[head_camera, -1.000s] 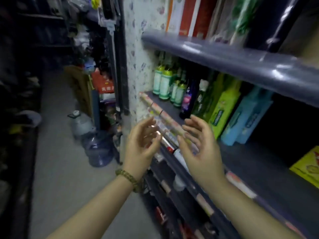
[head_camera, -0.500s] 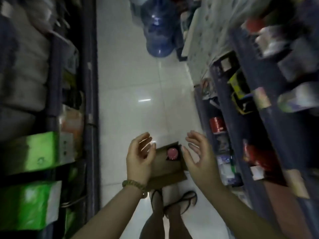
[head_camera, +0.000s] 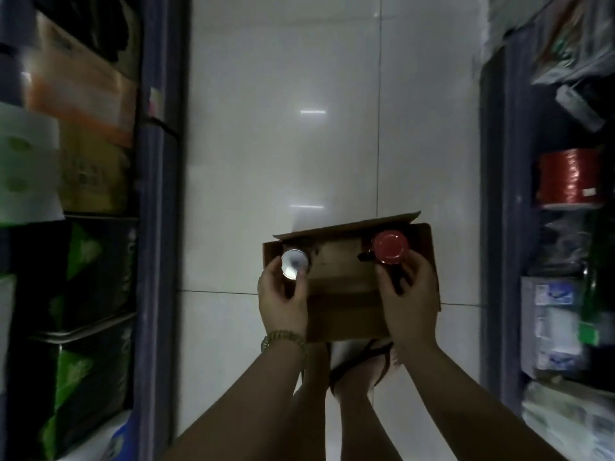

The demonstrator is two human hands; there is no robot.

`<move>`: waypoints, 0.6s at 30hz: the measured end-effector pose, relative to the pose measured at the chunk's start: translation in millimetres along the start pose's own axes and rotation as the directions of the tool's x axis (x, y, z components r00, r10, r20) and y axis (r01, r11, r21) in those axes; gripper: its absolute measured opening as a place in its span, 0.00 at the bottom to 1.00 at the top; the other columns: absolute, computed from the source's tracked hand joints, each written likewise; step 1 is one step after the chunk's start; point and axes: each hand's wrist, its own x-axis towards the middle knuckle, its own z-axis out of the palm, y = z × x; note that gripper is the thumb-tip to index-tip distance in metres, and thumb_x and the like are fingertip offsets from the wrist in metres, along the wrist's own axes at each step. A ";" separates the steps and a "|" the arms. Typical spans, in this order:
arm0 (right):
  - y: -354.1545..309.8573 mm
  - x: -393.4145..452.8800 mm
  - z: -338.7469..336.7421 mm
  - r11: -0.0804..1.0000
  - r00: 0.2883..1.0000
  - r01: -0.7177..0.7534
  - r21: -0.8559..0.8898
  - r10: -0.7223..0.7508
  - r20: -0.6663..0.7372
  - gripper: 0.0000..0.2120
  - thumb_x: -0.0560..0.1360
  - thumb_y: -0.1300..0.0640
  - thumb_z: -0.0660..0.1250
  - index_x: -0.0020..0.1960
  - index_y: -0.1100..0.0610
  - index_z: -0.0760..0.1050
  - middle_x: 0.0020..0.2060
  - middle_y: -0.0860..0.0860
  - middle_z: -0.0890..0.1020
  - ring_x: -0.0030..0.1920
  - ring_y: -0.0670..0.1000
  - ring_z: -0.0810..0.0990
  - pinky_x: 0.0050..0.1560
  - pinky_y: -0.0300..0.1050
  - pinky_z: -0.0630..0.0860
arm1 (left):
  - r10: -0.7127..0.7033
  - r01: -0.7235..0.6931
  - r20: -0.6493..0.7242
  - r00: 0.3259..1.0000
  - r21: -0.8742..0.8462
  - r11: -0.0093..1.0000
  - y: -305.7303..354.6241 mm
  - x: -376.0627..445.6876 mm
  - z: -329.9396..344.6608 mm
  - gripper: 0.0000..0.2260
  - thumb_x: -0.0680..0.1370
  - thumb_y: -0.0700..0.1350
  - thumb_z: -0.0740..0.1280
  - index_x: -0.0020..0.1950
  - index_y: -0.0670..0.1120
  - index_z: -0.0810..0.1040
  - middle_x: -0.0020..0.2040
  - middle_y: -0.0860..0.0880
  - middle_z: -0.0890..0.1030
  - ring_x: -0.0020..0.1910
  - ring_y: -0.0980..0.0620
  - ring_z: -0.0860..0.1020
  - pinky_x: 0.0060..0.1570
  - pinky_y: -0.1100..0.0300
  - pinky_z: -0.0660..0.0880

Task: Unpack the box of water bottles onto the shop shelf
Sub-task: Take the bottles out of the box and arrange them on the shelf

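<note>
Both my arms reach down from the lower edge toward the middle of the frame. My left hand (head_camera: 282, 302), a beaded band at its wrist, curls its fingers around something; my right hand (head_camera: 410, 296) grips likewise, level with it.

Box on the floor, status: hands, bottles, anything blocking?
Left hand gripping silver-capped bottle; right hand gripping red-capped bottle. Both bottles still inside open box. Nothing blocking; floor ahead bare.

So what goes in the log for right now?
left hand: gripping silver-capped bottle | right hand: gripping red-capped bottle | both in cardboard box
</note>
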 end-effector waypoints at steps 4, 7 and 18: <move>38.8 32.9 12.7 0.996 1.000 -0.024 -0.084 0.025 0.003 0.33 0.73 0.53 0.71 0.73 0.52 0.61 0.71 0.50 0.67 0.70 0.52 0.67 0.67 0.46 0.65 | 0.004 -0.002 -0.014 1.000 0.115 0.993 -50.3 23.1 21.2 0.26 0.73 0.49 0.72 0.69 0.49 0.69 0.65 0.52 0.73 0.66 0.50 0.72 0.67 0.51 0.69; 57.3 53.8 19.6 0.984 1.000 0.019 -0.178 -0.021 -0.010 0.39 0.70 0.53 0.74 0.75 0.53 0.58 0.73 0.52 0.63 0.73 0.53 0.63 0.67 0.43 0.60 | -0.008 0.013 -0.046 0.999 0.118 0.993 -67.6 34.3 35.3 0.33 0.72 0.45 0.73 0.73 0.45 0.63 0.72 0.47 0.68 0.71 0.49 0.66 0.68 0.60 0.63; 89.3 111.7 35.6 0.973 0.993 0.115 -0.198 -0.116 0.003 0.46 0.65 0.57 0.78 0.75 0.50 0.55 0.73 0.51 0.64 0.72 0.54 0.64 0.65 0.43 0.64 | 0.088 -0.080 -0.096 0.992 0.080 0.994 -90.7 81.5 62.4 0.38 0.64 0.41 0.79 0.69 0.47 0.66 0.63 0.53 0.71 0.64 0.55 0.71 0.66 0.60 0.69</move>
